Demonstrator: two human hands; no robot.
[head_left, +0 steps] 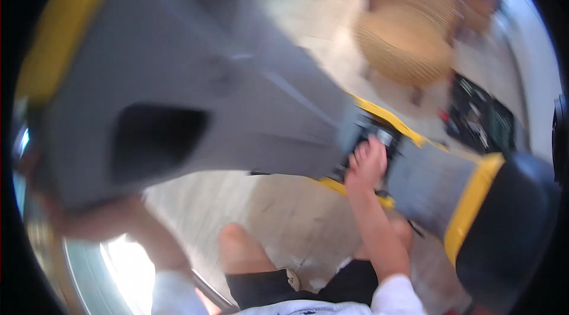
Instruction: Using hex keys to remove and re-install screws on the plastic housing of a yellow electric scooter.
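A large grey object (267,113) with yellow edging and a dark opening stretches across the view, joined through a black middle section (379,134) to a shorter grey and yellow part with a black rounded end (504,220). At the lower left edge of the big grey part, my left hand (77,214) touches it from below, its fingers smeared by motion and partly hidden. My right hand (365,164) has curled fingers gripping the black middle section.
Woven tan seats (403,42) stand at the upper right. A dark open case (480,113) with small items lies below them, near a pale curved wall (530,66). My bare knees are below the object, over a tiled floor (189,208). A bright glassy surface lies lower left.
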